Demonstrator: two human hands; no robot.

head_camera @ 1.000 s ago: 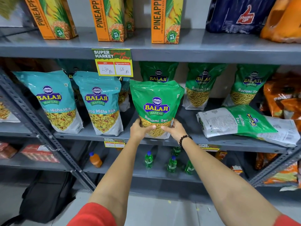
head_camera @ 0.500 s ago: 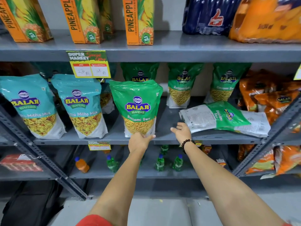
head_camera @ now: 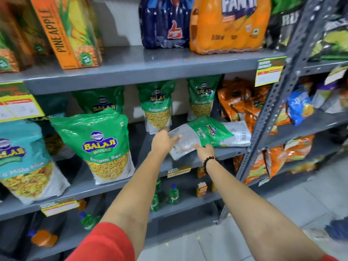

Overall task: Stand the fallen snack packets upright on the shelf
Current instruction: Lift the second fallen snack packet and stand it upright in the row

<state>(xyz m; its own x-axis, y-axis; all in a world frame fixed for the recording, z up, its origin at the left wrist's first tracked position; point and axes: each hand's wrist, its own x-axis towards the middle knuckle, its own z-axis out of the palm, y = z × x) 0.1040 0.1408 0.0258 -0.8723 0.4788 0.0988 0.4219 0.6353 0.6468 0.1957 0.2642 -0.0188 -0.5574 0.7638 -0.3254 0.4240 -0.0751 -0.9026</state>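
Note:
A fallen green Balaji Ratlami Sev packet [head_camera: 202,135] lies flat on the grey middle shelf [head_camera: 231,151], its white bottom end sticking out over the front edge. It rests on a second flat packet [head_camera: 238,133] that shows its white back. My left hand [head_camera: 163,140] grips the top packet's white end from the left. My right hand [head_camera: 205,149], with a black bead bracelet, holds its front edge. To the left, another green packet [head_camera: 105,146] stands upright by itself.
Two green packets [head_camera: 157,108] [head_camera: 202,98] stand at the back. Teal packets [head_camera: 22,161] stand on the left, orange packets [head_camera: 243,106] on the right by a slanted grey post [head_camera: 271,110]. Pineapple cartons [head_camera: 69,32] and soda packs [head_camera: 226,25] fill the shelf above.
Both hands let go of the upright green packet and moved right to the fallen packet, which they now hold. Its white end has slid out over the shelf edge. The view has shifted right.

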